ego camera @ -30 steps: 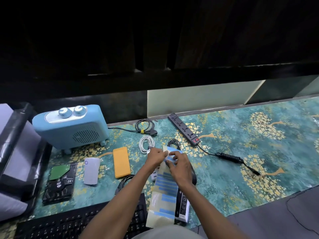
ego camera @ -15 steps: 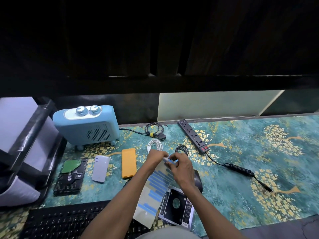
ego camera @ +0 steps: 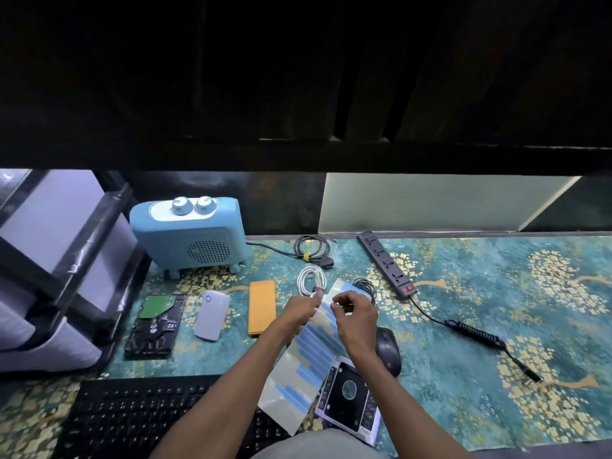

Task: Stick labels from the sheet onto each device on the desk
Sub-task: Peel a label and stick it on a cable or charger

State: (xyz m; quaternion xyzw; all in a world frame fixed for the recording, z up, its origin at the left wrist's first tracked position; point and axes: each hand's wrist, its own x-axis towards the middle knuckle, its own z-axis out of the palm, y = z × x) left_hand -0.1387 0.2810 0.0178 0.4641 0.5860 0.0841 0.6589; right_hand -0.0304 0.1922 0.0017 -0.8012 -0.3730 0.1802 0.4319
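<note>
Head cam: desk (ego camera: 463, 326) w/ teal-gold floral cover, dark wall behind, top half of view black. Keyboard (ego camera: 149, 422) cut off at bottom. Left hand (ego camera: 303, 308) pinches label sheet (ego camera: 308, 356) at its upper edge; right hand (ego camera: 356, 313) fingers curled over sheet, can't tell if pinching a label. 1 heater (ego camera: 188, 236), 1 power strip (ego camera: 385, 263), 1 mouse (ego camera: 387, 351), 3 coiled cables.

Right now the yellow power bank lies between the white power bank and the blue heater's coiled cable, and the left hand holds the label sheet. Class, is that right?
Nearly. In the head view the yellow power bank lies between the white power bank and the white coiled cable, not the heater's. The left hand does hold the label sheet.
</note>
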